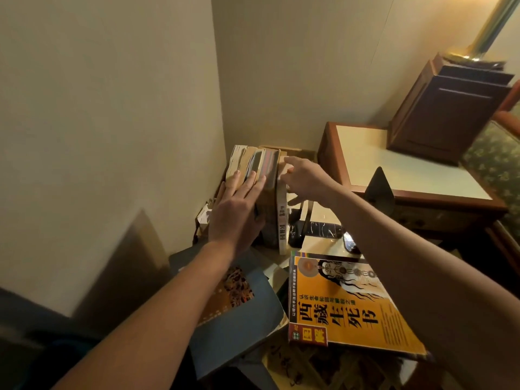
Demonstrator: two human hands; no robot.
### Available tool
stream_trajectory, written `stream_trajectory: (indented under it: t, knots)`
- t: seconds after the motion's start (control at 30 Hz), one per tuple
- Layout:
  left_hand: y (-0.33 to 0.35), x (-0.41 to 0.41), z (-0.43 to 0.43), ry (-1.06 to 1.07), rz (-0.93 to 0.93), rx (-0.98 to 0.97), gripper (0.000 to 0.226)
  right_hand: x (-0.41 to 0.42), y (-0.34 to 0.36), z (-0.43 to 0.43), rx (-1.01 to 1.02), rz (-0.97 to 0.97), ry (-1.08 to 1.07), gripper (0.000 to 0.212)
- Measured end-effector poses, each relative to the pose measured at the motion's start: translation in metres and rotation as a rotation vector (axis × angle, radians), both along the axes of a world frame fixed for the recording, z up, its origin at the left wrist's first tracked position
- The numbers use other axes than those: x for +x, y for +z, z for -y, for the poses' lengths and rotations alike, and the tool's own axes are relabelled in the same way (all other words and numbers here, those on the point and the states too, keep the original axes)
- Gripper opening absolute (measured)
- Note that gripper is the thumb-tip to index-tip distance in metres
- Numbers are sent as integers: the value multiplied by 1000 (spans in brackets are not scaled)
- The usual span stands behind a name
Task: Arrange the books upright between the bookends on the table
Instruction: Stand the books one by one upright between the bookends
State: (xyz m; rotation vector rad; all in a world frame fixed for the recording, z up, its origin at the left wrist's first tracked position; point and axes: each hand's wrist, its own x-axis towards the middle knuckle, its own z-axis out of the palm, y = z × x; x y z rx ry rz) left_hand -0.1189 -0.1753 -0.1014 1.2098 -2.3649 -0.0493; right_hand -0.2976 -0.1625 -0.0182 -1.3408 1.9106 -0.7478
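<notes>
Several books [268,190] stand upright in a row near the corner of the wall, the rightmost with a white spine [282,220]. My left hand [237,209] lies flat with straight fingers on the tops of the row's left books. My right hand [302,178] reaches to the top of the white-spined book, fingertips touching its upper edge. A black bookend [302,220] stands just right of the row. A second black bookend [378,190] stands farther right. An orange book [351,302] lies flat in front, and a blue book [239,308] lies flat to its left.
A wooden side table [394,164] with a pale top stands at the right, carrying a dark wooden lamp base [447,105] with a brass pole. More papers and books lie under the flat ones at the front. The wall is close on the left.
</notes>
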Motion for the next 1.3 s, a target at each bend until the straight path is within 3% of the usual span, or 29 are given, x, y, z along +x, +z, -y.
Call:
stream_trajectory:
  t: [0.1,0.2,0.27,0.37,0.57,0.97,1.3]
  knots:
    - [1,0,2,-2,29,-7,83,-5,3,-16,88,33,152,75]
    - [2,-3,-2,10,21,4,81,-3,-3,-33,91,-226,370,106]
    - [1,-5,-3,25,-4,-15,74,1,-20,-39,-46,-368,372,114]
    - [-2,-9,-4,41,-22,-45,71,5,-47,-40,-220,-410,284,115]
    - [-3,-9,-4,37,-40,-29,72,6,-62,-30,-310,-460,222,109]
    - [-2,-6,-4,32,-63,-1,74,10,-69,-26,-362,-462,185,104]
    - [8,0,-5,-43,55,132,91,9,-60,-66,-417,-406,173,100]
